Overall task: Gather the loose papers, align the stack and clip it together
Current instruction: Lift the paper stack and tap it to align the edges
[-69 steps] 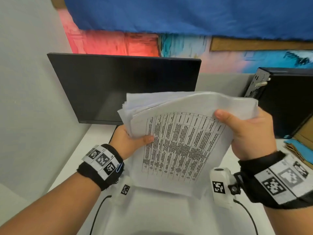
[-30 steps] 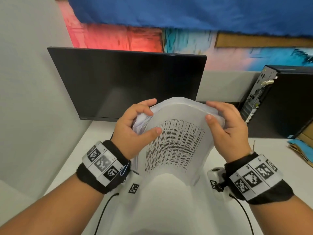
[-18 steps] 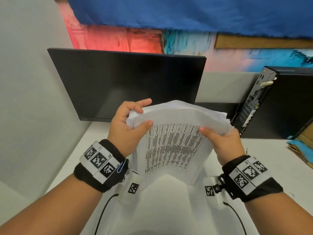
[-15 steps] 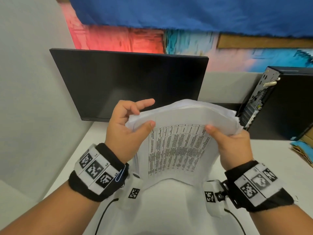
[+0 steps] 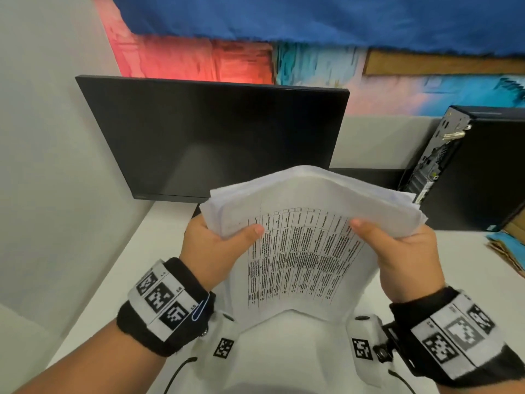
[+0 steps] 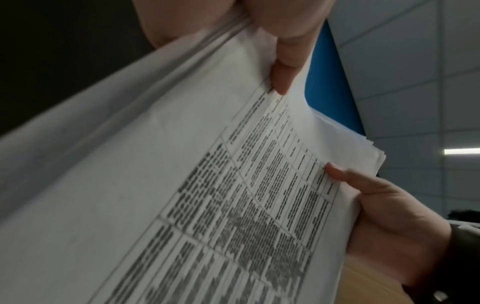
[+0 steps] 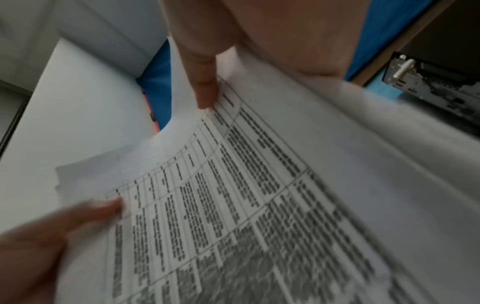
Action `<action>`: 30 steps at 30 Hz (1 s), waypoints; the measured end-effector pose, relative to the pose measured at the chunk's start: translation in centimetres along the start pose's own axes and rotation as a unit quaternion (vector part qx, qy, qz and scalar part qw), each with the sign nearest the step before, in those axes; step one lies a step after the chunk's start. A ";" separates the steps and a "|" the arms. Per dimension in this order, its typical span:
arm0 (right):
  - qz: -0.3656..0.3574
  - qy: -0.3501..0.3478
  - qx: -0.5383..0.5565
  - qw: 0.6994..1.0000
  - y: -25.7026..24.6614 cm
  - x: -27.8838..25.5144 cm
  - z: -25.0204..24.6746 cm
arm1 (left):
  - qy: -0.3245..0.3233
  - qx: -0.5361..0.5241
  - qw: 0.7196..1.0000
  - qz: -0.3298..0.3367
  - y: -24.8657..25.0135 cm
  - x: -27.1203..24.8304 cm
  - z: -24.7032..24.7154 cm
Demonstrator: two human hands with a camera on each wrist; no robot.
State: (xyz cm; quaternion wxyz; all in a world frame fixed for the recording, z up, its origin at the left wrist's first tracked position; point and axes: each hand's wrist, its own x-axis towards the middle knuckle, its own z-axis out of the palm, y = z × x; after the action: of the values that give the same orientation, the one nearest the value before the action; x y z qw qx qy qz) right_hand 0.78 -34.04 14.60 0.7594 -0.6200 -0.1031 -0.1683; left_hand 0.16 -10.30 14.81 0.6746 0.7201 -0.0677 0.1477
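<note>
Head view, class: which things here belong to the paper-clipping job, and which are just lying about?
Belong to the job:
paper stack
left hand
right hand
paper clip, tucked on the left wristband

Just lying about:
monitor
computer case
cardboard

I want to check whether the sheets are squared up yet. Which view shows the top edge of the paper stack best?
The head view: the whole top edge of the paper stack shows, arched, with sheets fanned at both corners. The left wrist view catches only the fanned right corner; the right wrist view only the left corner, blurred.
</note>
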 end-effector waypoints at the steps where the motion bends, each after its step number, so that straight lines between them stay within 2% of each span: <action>1: -0.008 -0.006 -0.006 1.000 -0.2 0.1 -0.1 | -0.012 0.002 1.000 0.022 0.4 0.0 -0.1; 4: -0.030 0.002 -0.029 0.999 -0.7 0.7 0.0 | -0.049 -0.007 0.995 0.088 1.1 0.3 -0.1; 7: -0.073 0.016 -0.031 0.997 -1.2 1.4 0.4 | -0.077 0.004 0.989 0.123 1.5 0.8 0.0; 10: -0.115 0.006 -0.096 0.989 -1.6 1.7 0.7 | -0.097 -0.021 0.988 0.117 1.2 1.2 0.0; 14: -0.137 -0.012 -0.213 0.967 -1.5 2.2 0.5 | -0.088 -0.066 0.989 0.097 0.8 1.4 -0.2; 19: -0.094 -0.018 -0.205 0.974 -1.3 2.3 -0.4 | -0.077 -0.078 0.990 0.091 0.6 1.7 -0.4; 25: -0.085 0.000 -0.184 0.979 -0.7 2.4 -0.7 | -0.066 -0.075 0.990 0.100 0.4 1.9 -0.4; 30: -0.054 0.059 -0.160 0.984 -1.6 2.2 0.0 | -0.051 0.002 0.998 0.045 -0.7 2.2 -0.4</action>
State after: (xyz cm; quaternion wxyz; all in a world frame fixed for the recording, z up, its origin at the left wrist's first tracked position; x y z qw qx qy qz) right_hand 2.16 -34.63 16.79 0.6446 -0.7163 -0.0638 -0.2597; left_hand 2.39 -9.67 14.79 0.6615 0.7243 -0.1339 0.1408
